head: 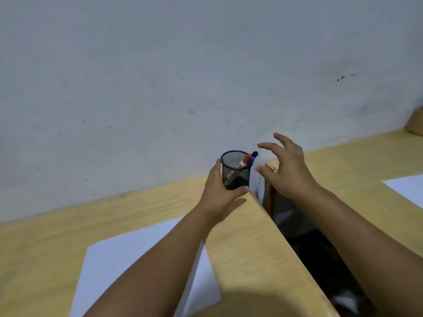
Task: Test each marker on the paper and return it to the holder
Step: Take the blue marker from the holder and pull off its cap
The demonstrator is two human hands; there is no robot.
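A black mesh holder (235, 171) stands at the far right corner of the left wooden table, near the wall. My left hand (219, 191) is wrapped around its lower part. Markers (248, 160) lean inside it toward the right, with red, blue and black caps poking over the rim. My right hand (283, 165) hovers just right of the holder with fingers spread and nothing in it, close to the marker caps. A white sheet of paper (128, 264) lies on the table in front, partly hidden by my left forearm.
The left wooden table (247, 243) ends at its right edge in a dark gap (304, 239). A second wooden table (357, 165) stands beyond the gap, with another white sheet (409, 186) at the right edge. A plain grey wall rises behind.
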